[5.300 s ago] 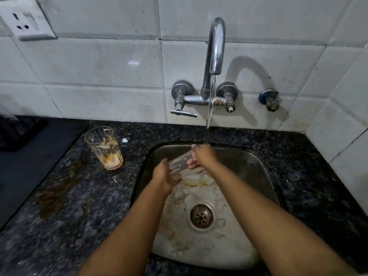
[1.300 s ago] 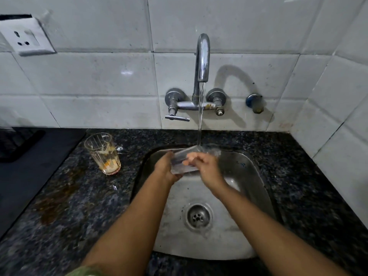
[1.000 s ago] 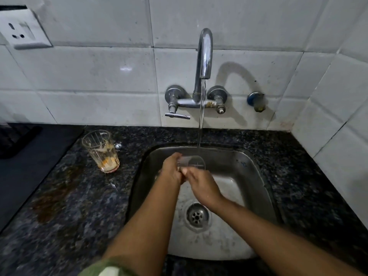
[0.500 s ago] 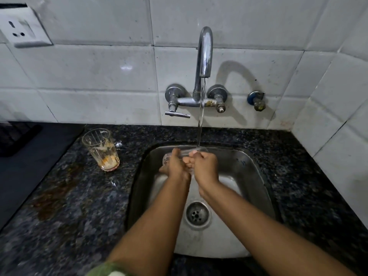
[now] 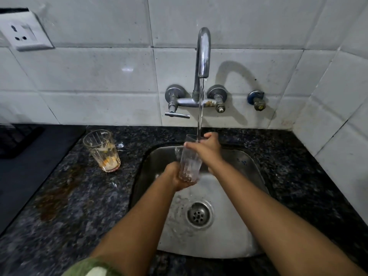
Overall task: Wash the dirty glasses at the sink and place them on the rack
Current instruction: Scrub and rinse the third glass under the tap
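A clear ribbed glass (image 5: 189,162) stands upright over the steel sink (image 5: 245,196), under the running stream from the tap (image 5: 203,54). My left hand (image 5: 175,178) grips its base from below. My right hand (image 5: 207,150) holds the rim, fingers curled over the top edge where the water falls in. A second glass (image 5: 101,150) with orange and white residue at the bottom stands on the dark granite counter (image 5: 79,206), left of the sink.
A black mat or rack edge (image 5: 22,148) lies at the far left. A brown stain marks the counter in front of the dirty glass. A wall socket (image 5: 23,32) sits top left; a blue valve (image 5: 256,99) is right of the tap.
The glass was lying sideways between both hands under the water; now it is turned upright, my left hand under its base and my right hand at its rim.
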